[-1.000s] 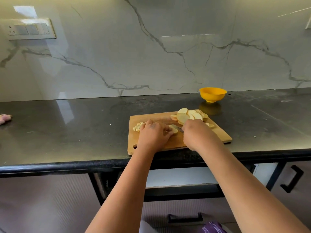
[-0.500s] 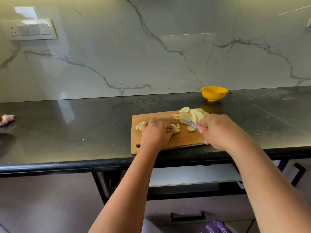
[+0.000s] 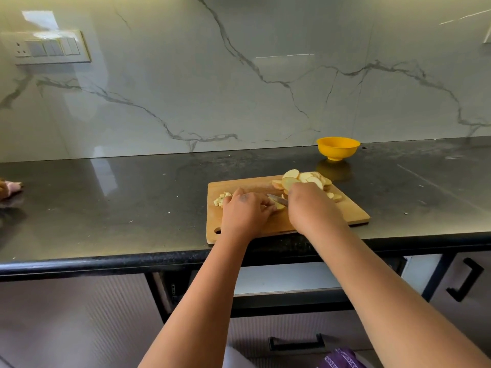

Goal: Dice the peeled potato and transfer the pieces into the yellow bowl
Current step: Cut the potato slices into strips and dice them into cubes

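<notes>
Right hand (image 3: 312,208) gripping small steel-bladed knife (image 3: 277,200), fingers curled. Left hand (image 3: 245,212) pinning pale potato slice (image 3: 277,206) mid-frame on rectangular wooden cutting board (image 3: 350,213). Diced bits (image 3: 221,199) lying left; round yellow plastic bowl (image 3: 338,147) sitting upper right on black table (image 3: 106,203).

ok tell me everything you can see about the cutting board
The cutting board is a light wooden rectangle with rounded corners and a hanging hole at its near-left corner. It lies flat on the dark counter, slightly skewed, near the front edge. Potato slices pile at its far right, small dice at left. Both hands work over its middle.
</notes>
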Demonstrator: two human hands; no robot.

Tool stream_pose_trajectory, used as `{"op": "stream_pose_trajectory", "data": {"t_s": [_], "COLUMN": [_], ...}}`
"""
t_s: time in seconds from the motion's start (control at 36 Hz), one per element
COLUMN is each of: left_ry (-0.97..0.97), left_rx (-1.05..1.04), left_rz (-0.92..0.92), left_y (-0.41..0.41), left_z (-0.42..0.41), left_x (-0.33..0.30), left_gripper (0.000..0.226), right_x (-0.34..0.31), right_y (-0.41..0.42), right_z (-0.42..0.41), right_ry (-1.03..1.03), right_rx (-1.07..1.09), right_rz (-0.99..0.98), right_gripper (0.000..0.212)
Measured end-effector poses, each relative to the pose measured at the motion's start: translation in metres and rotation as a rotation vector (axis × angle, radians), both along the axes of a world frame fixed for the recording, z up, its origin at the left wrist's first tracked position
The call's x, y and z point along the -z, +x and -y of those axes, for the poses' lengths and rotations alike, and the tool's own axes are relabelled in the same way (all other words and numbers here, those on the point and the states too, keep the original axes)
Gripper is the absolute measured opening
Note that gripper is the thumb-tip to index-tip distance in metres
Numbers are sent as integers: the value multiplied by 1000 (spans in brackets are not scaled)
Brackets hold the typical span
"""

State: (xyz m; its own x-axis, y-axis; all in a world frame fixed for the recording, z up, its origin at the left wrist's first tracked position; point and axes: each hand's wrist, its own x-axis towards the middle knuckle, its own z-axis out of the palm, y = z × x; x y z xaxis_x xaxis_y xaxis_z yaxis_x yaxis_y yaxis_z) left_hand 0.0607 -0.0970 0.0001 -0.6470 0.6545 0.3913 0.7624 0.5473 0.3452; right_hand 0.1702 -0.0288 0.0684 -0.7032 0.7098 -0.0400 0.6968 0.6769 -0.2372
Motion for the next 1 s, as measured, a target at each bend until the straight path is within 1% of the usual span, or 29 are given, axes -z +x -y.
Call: {"op": "stream_pose_trajectory", "data": {"t_s": [0.06,0.17,0.25,0.33,0.42,0.5,0.58,0.64,0.72,0.81,0.89,1.0], "left_ry": [8,5,9,7,18,50,121,106,60,58,56,54], "left_rx": [-6,-15,14,32,39,42,22,6,1,-6,-9,-10], "left_rz": [22,45,37,37,36,7,-35,-20,-2,-10,-35,-48], "left_y": [1,2,-1,-5,-5,0,3,5,8,8,8,8], "left_z": [-1,-1,-1,-1,0,3,5,5,6,5,5,3], "left_x": [-1,-1,1,1,1,2,3,3,1,0,1,2], "left_gripper": [28,25,27,30,30,31,28,32,36,37,38,37], "right_x": [0,-5,-6,-8,-17,-20,-13,-5,2,4,10,7], "right_y": [-8,-5,21,47,62,64,54,45,28,17,12,11], "right_z": [8,12,4,-2,-6,-6,-5,-5,-5,-3,-2,2], "right_ry": [-7,-17,35,108,114,103,147,164,130,95,99,51], "right_rx": [-40,-74,-54,-41,-77,-83,-63,-53,-20,13,16,-2], "right_rz": [42,169,197,177,131,1,-155,-214,-155,-76,-76,-73], "right_gripper": [29,36,29,13,23,27,24,21,21,23,23,32]}}
